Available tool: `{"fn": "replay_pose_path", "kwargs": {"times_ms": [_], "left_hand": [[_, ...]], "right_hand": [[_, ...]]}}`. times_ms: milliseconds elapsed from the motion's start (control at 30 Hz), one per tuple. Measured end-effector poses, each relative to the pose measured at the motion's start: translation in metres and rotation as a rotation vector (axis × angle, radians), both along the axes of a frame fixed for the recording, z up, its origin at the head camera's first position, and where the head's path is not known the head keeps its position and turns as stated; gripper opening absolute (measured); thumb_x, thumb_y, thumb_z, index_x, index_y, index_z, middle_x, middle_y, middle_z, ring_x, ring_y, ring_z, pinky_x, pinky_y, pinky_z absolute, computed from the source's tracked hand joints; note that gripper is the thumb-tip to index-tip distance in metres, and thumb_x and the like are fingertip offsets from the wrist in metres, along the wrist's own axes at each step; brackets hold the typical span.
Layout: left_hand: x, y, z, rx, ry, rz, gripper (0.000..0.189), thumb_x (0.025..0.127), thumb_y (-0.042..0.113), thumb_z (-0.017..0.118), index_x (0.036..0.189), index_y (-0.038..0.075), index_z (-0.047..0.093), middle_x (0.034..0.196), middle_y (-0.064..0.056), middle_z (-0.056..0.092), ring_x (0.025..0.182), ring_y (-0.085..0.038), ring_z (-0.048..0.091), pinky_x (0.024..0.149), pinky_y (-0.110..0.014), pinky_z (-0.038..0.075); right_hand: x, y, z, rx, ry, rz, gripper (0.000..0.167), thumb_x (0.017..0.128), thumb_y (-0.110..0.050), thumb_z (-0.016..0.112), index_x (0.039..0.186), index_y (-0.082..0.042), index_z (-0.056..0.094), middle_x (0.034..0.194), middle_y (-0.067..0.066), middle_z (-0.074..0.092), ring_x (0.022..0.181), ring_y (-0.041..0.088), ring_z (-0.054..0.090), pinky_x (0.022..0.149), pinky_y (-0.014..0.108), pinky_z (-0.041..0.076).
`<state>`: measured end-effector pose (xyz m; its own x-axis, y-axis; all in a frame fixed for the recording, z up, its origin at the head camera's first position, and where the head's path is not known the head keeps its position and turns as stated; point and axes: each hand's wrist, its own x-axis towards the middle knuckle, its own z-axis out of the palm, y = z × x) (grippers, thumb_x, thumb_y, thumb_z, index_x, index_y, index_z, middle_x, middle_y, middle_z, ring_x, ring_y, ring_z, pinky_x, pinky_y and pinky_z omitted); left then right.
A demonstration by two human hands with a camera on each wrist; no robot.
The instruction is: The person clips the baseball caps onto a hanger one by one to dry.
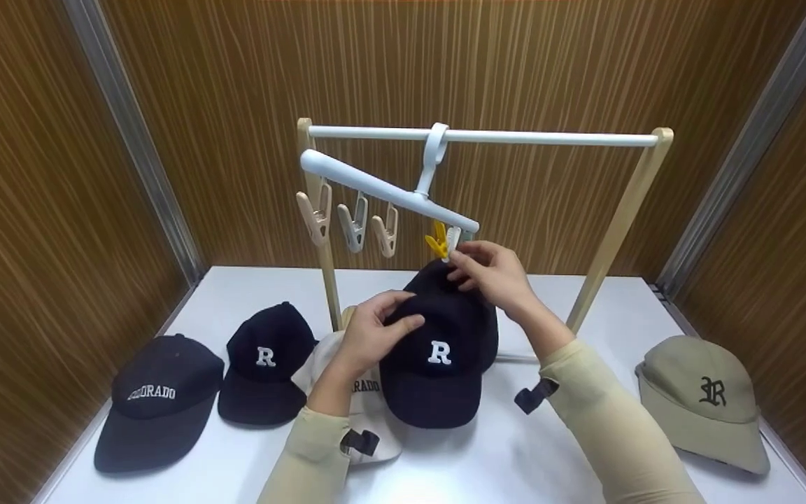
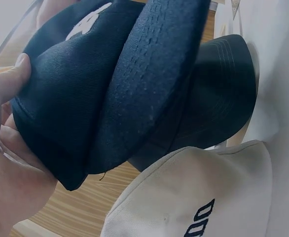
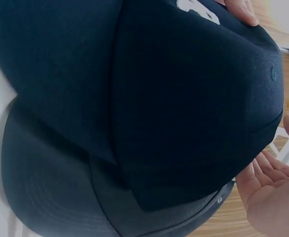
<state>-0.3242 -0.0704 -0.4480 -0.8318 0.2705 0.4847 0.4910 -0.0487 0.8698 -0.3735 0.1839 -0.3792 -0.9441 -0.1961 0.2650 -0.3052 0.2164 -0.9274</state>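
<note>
A navy cap (image 1: 431, 381) with a white R is up off the table, brim down. My left hand (image 1: 377, 332) grips its crown, thumb in front and fingers behind. At the hanger's low right end, my right hand (image 1: 494, 276) pinches a white clip (image 1: 453, 238) just above the caps. A yellow clip (image 1: 438, 241) is right beside it. Behind the navy cap is another dark cap (image 2: 223, 91), largely covered by it in the head view. The right fingers (image 3: 270, 170) lie by the navy cap's back edge in the right wrist view.
A blue-white hanger (image 1: 375, 185) tilts down rightward from the rack's white bar (image 1: 543, 138). Several clips (image 1: 354, 224) dangle on its left. On the white table (image 1: 536, 448) are a COLORADO cap (image 1: 158, 392), another R cap (image 1: 266, 364), a cream cap (image 2: 223, 182) and an olive cap (image 1: 704, 399).
</note>
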Motion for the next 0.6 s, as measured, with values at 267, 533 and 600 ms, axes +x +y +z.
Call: {"fn": "replay_pose_path", "kwargs": {"times_ms": [267,533,600], "left_hand": [[0.000,0.000,0.000,0.003,0.001,-0.003,0.030,0.097,0.003,0.085,0.126,-0.003,0.077,0.116,-0.013,0.081,0.108,-0.019,0.075,0.096,-0.030,0.058],[0.000,0.000,0.000,0.001,0.010,-0.009,0.030,0.098,0.004,0.085,0.126,-0.003,0.077,0.116,-0.013,0.081,0.108,-0.020,0.075,0.096,-0.030,0.058],[0.000,-0.001,0.000,0.000,0.010,-0.010,0.030,0.098,0.004,0.085,0.126,-0.003,0.077,0.117,-0.013,0.081,0.109,-0.021,0.075,0.096,-0.030,0.058]], "right_hand": [[-0.003,-0.013,0.005,-0.034,-0.027,-0.019,0.049,0.113,-0.022,0.069,0.150,0.008,0.059,0.129,0.028,0.074,0.104,0.031,0.080,0.085,0.034,0.066],[-0.004,-0.024,0.013,-0.093,-0.047,-0.075,0.041,0.113,-0.020,0.065,0.141,0.009,0.063,0.129,0.032,0.074,0.098,0.028,0.080,0.083,0.031,0.065],[-0.004,-0.026,0.014,-0.090,-0.046,-0.082,0.039,0.113,-0.020,0.064,0.139,0.009,0.064,0.127,0.031,0.075,0.098,0.028,0.080,0.083,0.031,0.065]]}}
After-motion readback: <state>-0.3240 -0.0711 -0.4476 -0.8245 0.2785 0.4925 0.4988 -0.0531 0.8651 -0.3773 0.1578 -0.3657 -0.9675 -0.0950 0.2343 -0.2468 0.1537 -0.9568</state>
